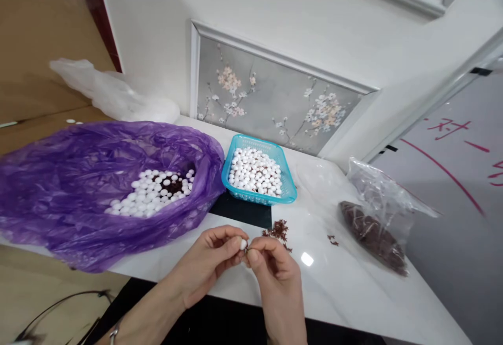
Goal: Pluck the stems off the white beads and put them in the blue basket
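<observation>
Near the worktop's (pixel 353 282) front edge, the left hand (pixel 208 266) pinches a small white bead (pixel 243 243) while the right hand (pixel 275 277), fingers closed, grips a tiny dark piece (pixel 247 251) touching it.

Bright, even daylight fills the scene, soft and white, with no hard shadows anywhere. One small glare spot gleams on the glossy white table (pixel 353 282), just right of the hands, so a light sits somewhere overhead. The purple bag (pixel 78 193) throws off sheen along its creases, and the clear bag (pixel 377 198) on the right glints too. Beneath the blue basket (pixel 257 169) there's only a faint, diffuse shadow. Focus holds well in the middle; the white beads look crisp. Out at the edges the wide lens bends things: wall mouldings lean and curve, and the corners go soft and smeared, especially top left.
</observation>
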`<state>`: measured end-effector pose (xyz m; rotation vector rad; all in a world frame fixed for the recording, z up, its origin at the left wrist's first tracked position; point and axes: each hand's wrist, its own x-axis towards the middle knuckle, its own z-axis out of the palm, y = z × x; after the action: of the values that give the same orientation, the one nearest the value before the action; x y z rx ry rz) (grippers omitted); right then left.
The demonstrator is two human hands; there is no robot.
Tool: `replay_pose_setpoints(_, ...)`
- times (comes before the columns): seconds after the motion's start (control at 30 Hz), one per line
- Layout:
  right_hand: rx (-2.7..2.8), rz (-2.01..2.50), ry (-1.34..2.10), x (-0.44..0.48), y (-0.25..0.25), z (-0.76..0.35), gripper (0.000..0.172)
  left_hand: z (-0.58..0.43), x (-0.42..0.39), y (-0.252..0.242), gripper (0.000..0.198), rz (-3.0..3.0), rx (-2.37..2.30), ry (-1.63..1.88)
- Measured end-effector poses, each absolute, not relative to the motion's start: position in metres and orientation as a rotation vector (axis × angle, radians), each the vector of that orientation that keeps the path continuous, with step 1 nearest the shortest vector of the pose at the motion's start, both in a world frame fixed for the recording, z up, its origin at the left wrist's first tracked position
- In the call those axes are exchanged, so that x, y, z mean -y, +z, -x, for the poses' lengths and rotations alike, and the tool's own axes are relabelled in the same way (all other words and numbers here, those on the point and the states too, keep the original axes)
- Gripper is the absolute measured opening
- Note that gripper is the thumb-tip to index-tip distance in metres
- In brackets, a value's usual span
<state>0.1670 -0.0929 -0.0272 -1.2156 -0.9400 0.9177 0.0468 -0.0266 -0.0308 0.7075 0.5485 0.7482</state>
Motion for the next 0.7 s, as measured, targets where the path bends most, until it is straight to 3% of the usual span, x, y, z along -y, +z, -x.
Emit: replay_pose_setpoints(0.7,1.019,1.382,0.858,0.0954,-0.0296,-0.1668,0.017,-0.0466,0.0284,-0.031,0.005,-0.796,-0.603,0.811)
